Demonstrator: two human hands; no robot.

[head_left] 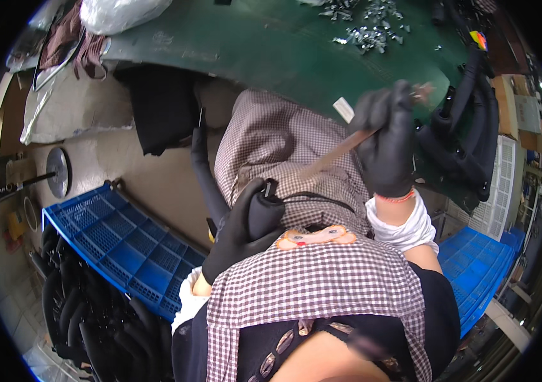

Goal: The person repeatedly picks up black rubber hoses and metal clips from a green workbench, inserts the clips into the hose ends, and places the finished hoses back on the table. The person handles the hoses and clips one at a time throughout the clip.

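My left hand (239, 223), in a black glove, is wrapped round the thick end of a black foam-covered tube (264, 213) near my apron. A small dark clip or metal piece (270, 188) sticks up from that end. Beside this hand another black padded length (205, 169) runs up toward the table edge; whether it is the same piece I cannot tell. Raised at the right, my gloved right hand (382, 137) is closed on a brown stick-like tool (338, 155), blurred, its lower end pointing toward the tube. A reddish-brown end (422, 93) shows past the fingers.
A green-topped table (239, 44) lies ahead, with shiny metal clips (373, 35) at the far side and black padded tubes (475, 114) at right. Blue crates (124, 239) flank me. Several black tubes (92, 318) are heaped lower left. A clear plastic bag (121, 14) lies top left.
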